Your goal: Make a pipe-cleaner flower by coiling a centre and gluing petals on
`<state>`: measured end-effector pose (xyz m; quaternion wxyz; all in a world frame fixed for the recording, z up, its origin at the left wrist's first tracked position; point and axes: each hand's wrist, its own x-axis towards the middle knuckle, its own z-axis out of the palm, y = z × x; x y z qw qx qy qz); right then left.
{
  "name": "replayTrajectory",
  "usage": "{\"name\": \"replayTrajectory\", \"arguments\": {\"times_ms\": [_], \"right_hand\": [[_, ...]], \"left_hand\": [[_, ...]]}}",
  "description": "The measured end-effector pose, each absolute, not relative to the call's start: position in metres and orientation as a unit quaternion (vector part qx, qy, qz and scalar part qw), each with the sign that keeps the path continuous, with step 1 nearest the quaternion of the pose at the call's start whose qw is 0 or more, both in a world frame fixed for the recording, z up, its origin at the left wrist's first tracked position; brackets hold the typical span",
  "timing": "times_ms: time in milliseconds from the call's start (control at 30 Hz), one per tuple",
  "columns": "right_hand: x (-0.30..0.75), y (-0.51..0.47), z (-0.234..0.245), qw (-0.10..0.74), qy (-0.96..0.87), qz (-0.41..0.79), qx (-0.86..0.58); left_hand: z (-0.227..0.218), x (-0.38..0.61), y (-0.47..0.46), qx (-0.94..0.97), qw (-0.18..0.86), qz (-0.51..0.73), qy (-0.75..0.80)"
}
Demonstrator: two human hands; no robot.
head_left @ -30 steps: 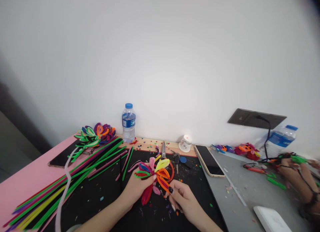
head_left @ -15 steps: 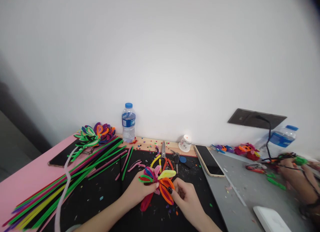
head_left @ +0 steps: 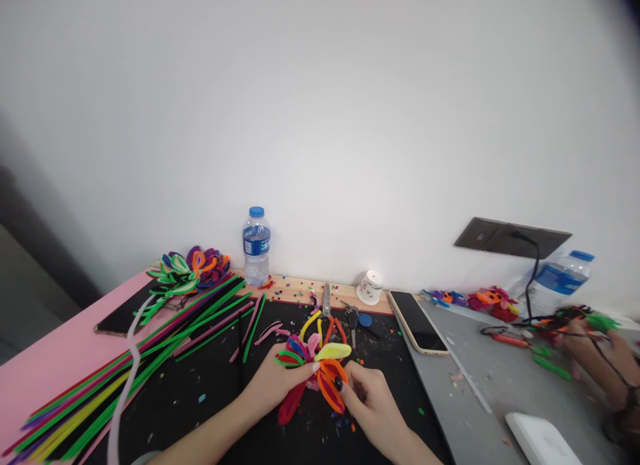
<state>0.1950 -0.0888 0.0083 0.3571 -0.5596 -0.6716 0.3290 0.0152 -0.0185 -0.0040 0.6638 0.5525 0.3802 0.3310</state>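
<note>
A flower made of looped pipe cleaners (head_left: 316, 373), with orange, yellow, red, pink, blue and green petals, sits low over the black mat (head_left: 210, 398). My left hand (head_left: 277, 383) grips it from the left, fingers curled round its base. My right hand (head_left: 364, 395) pinches the orange petal from the right with thumb and forefinger. Scissors with orange and yellow handles (head_left: 325, 311) lie just behind the flower.
Long straight pipe cleaners (head_left: 145, 358) fan across the left, with finished flowers (head_left: 190, 268) and a phone (head_left: 120, 318) behind. A water bottle (head_left: 257, 246), small cup (head_left: 370, 287), keys (head_left: 355, 317) and second phone (head_left: 418, 321) line the back. Another person's hands (head_left: 595, 358) work at right.
The flower has been turned and lowered slightly toward me. My right hand has moved up from below it to pinch the orange petal. The scissors behind it have come into view.
</note>
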Motion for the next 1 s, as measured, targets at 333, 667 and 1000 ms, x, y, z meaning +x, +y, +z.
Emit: {"name": "replayTrajectory", "arguments": {"times_ms": [333,667,1000], "right_hand": [[0.195,-0.09,0.014,0.365,-0.67,0.356,-0.54],[0.196,-0.092,0.016,0.368,-0.66,0.397,-0.521],[0.195,-0.091,0.012,0.396,-0.608,0.475,-0.499]], "left_hand": [[-0.006,0.014,-0.018,0.538,0.679,0.338,0.368],[-0.001,0.012,-0.018,0.551,0.675,0.337,0.356],[0.006,0.012,-0.02,0.516,0.698,0.334,0.367]]}}
